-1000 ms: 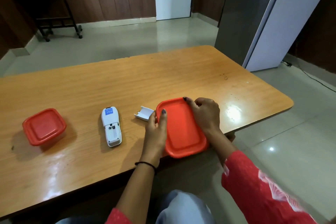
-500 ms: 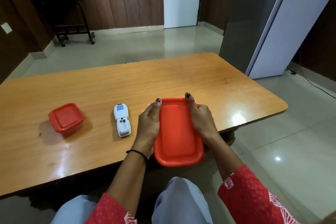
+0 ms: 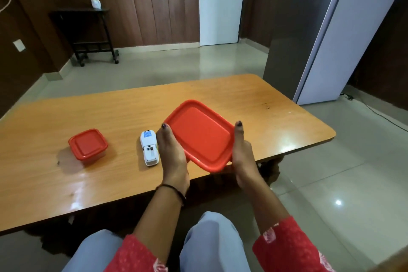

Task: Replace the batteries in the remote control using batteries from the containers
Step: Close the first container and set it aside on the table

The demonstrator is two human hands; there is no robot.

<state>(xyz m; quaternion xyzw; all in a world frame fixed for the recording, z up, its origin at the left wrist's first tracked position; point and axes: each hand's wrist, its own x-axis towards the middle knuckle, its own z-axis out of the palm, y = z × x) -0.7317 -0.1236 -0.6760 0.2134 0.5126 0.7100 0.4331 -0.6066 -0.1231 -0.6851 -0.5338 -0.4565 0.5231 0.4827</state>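
Observation:
Both hands hold a rectangular container with a red lid (image 3: 199,136), lifted and tilted above the table's near edge. My left hand (image 3: 171,152) grips its left side and my right hand (image 3: 241,154) its right side. Just left of my left hand, the white remote control (image 3: 149,147) lies face down on the wooden table (image 3: 254,99), its battery compartment uncovered. A smaller square container with a red lid (image 3: 87,146) stands shut further left. The battery cover is hidden behind my left hand and the container.
A grey and white refrigerator (image 3: 309,35) stands at the table's far right corner. A dark side table (image 3: 88,33) with a small white pot stands by the far wall. My knees are under the table's near edge.
The rectangular container has been lifted off the table and tilted up between both hands. The head view has moved back and up.

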